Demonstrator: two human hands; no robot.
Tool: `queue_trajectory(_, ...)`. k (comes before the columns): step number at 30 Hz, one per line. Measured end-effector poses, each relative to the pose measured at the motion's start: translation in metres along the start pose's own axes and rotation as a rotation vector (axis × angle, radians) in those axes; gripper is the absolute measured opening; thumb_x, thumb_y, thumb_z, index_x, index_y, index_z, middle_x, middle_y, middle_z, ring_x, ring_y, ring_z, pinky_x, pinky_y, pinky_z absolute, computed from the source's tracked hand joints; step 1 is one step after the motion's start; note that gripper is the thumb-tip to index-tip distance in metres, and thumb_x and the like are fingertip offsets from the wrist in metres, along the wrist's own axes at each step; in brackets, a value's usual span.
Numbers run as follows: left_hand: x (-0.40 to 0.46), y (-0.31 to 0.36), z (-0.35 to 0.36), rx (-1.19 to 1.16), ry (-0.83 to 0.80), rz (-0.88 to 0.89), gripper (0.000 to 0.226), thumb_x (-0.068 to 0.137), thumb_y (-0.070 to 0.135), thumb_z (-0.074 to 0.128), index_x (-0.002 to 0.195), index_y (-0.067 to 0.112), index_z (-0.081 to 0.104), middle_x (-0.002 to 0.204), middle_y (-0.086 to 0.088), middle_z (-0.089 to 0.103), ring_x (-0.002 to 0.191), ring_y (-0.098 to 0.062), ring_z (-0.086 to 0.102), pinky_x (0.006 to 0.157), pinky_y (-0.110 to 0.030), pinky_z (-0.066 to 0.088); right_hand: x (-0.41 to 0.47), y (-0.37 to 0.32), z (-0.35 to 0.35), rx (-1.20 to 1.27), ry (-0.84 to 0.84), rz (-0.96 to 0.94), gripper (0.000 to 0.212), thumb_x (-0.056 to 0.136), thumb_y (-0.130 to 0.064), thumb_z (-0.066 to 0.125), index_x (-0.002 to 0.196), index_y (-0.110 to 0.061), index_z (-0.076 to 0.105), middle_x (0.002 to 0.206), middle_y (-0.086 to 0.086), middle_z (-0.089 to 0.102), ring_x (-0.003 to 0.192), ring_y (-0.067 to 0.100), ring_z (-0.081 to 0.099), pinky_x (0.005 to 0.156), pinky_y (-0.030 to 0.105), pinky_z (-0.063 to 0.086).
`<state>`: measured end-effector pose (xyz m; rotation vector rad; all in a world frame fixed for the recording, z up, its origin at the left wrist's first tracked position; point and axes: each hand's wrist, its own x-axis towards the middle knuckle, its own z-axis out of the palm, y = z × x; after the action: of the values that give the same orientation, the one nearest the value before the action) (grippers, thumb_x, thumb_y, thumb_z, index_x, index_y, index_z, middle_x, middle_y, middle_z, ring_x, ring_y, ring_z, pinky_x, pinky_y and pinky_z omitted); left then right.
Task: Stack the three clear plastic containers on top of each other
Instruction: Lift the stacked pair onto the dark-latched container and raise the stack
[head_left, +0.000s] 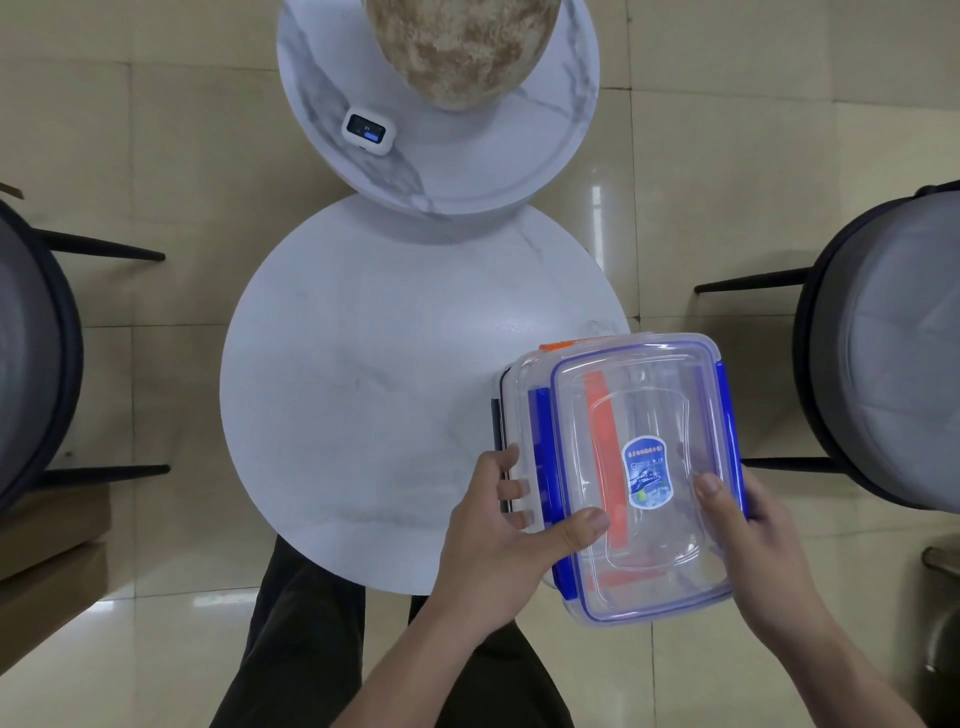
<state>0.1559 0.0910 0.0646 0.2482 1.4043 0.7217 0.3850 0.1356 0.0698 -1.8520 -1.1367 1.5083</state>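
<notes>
A clear plastic container with blue clips and a blue label (649, 457) sits on top of a stack at the right edge of the round white table (363, 374). Beneath it show a clear container with orange clips (569, 344) and a third with a dark clip (497, 415) at the left. My left hand (498, 540) grips the stack's left side, thumb on the top lid. My right hand (748, 535) holds the top container's right side, thumb on the lid. The stack overhangs the table's near right edge.
A higher marble-patterned round table (519, 166) stands behind, carrying a small white device with a screen (367, 130) and a large brown vase (462, 47). Dark-framed chairs stand at the left (31, 353) and right (883, 353). My legs show below the table.
</notes>
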Motion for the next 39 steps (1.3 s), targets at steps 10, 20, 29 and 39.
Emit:
queue_trajectory(10, 0.0018, -0.003, -0.0013, 0.008, 0.01, 0.02, 0.077, 0.047, 0.063, 0.088, 0.111, 0.055, 0.045, 0.117, 0.019, 0.062, 0.104, -0.013, 0.071, 0.068, -0.022, 0.064, -0.0006, 0.0017, 0.0008, -0.008, 0.02, 0.004, 0.046, 0.085, -0.049, 0.063, 0.117, -0.016, 0.07, 0.098, -0.006, 0.08, 0.083, 0.006, 0.077, 0.059, 0.012, 0.057)
queue_trajectory(20, 0.002, -0.0055, -0.0008, -0.004, 0.023, 0.037, 0.073, 0.048, 0.064, 0.087, 0.109, 0.055, 0.047, 0.115, 0.019, 0.063, 0.102, -0.014, 0.072, 0.068, -0.024, 0.064, -0.0041, 0.0054, 0.0029, -0.004, 0.009, 0.018, 0.056, 0.082, -0.055, 0.061, 0.12, -0.014, 0.069, 0.1, -0.005, 0.08, 0.086, 0.006, 0.077, 0.06, 0.013, 0.057)
queue_trajectory(29, 0.0017, -0.004, -0.0011, 0.005, 0.014, 0.028, 0.077, 0.047, 0.064, 0.088, 0.111, 0.054, 0.047, 0.116, 0.017, 0.063, 0.102, -0.014, 0.073, 0.064, -0.021, 0.062, -0.0042, 0.0068, 0.0028, -0.012, 0.013, 0.011, 0.055, 0.084, -0.055, 0.059, 0.119, -0.013, 0.07, 0.096, -0.009, 0.08, 0.084, 0.002, 0.076, 0.062, 0.012, 0.056)
queue_trajectory(39, 0.0016, -0.0032, -0.0035, 0.045, -0.003, 0.003, 0.09, 0.052, 0.064, 0.087, 0.129, 0.047, 0.045, 0.118, 0.022, 0.061, 0.101, -0.011, 0.071, 0.064, -0.018, 0.061, -0.0048, 0.0041, 0.0051, -0.028, 0.03, 0.013, 0.042, 0.092, -0.046, 0.059, 0.123, -0.02, 0.069, 0.105, -0.007, 0.079, 0.093, 0.006, 0.076, 0.066, 0.013, 0.057)
